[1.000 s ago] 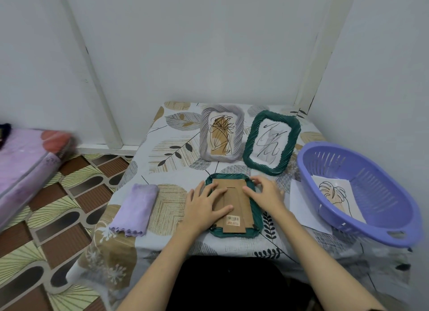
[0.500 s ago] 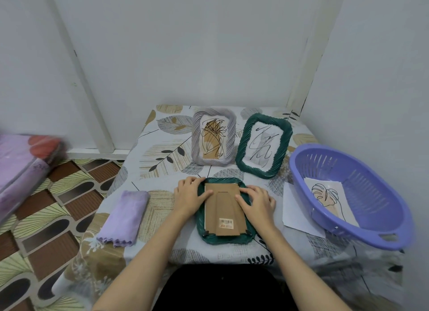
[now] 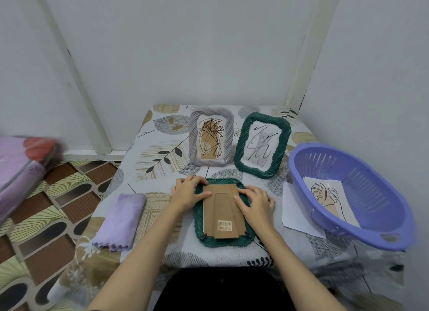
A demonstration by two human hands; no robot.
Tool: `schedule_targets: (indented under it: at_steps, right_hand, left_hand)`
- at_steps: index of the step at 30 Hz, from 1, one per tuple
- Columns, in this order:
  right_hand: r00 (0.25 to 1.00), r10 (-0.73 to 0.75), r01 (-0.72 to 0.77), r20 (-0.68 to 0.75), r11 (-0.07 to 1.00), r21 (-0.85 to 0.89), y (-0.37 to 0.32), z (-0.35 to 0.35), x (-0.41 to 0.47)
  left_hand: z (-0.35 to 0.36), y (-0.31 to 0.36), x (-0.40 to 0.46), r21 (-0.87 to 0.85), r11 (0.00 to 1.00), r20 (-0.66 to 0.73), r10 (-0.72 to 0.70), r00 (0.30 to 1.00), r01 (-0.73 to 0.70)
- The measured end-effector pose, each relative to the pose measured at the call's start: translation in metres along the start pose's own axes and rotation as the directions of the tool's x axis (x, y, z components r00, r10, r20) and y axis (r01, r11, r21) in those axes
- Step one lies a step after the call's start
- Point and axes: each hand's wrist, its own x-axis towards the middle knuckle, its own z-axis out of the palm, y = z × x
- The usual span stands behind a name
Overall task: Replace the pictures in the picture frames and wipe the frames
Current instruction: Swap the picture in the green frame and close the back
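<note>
A green picture frame lies face down near the table's front edge, its brown cardboard back with a barcode sticker facing up. My left hand rests on the frame's upper left corner, fingers touching the cardboard. On the upper right side my right hand presses with fingers on the cardboard's edge. Behind stand a grey frame with a brown leaf drawing and another green frame with a line drawing. A folded lilac cloth lies to the left.
A purple plastic basket at the right holds a leaf drawing. A white sheet lies partly under it. The table has a leaf-print cover and stands in a white wall corner. A pink-purple mattress is at far left.
My left hand has slid from the middle of the cardboard to the frame's upper left corner. My right hand has come down onto the cardboard's right edge. The view has shifted slightly.
</note>
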Motion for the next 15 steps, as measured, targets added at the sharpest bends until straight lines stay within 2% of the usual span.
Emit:
schedule_targets:
  at_steps: [2,5,15]
  right_hand:
    - [1.0,0.0,0.0,0.005,1.0,-0.001,0.0,0.0,0.0]
    - [1.0,-0.001,0.001,0.004,1.0,-0.001,0.0,0.0,-0.001]
    - [0.999,0.013,-0.014,0.053,1.0,0.005,-0.003,-0.004,0.0]
  left_hand:
    - [0.002,-0.001,-0.004,-0.041,0.999,-0.047,0.009,0.999,-0.01]
    - [0.004,-0.003,-0.008,0.007,0.999,-0.097,0.046,0.994,-0.045]
    - [0.004,0.0,-0.013,0.05,0.998,-0.065,0.039,0.997,-0.036]
